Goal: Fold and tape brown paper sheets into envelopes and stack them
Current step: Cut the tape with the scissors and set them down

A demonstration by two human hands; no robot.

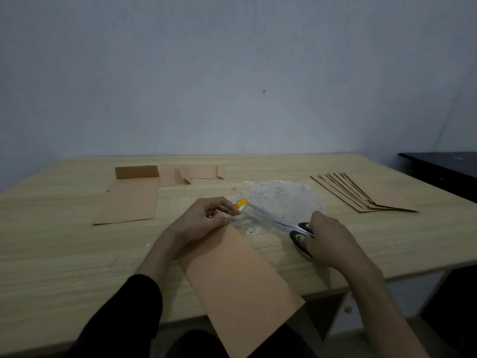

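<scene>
Left hand (204,218) pinches the tape roll (242,204) and right hand (327,241) grips the scissors (300,228), both at the far end of the folded brown sheet (237,280).

Left fingers curl round the yellow-and-white roll just past the sheet's far edge. Right fingers are hooked into the black-and-green handles just right of the sheet, with the blades low over the table (64,254) and pointing at the roll. The sheet lies slanted, its near end hanging off the table's front edge. Far right of the sheet sits a fanned stack of envelopes (366,193). Far left of it lies a flat sheet (131,200) with its top flap raised, and more folded pieces (191,174) lie beyond. A whitish smeared patch (281,195) marks the tabletop just beyond the sheet.
</scene>
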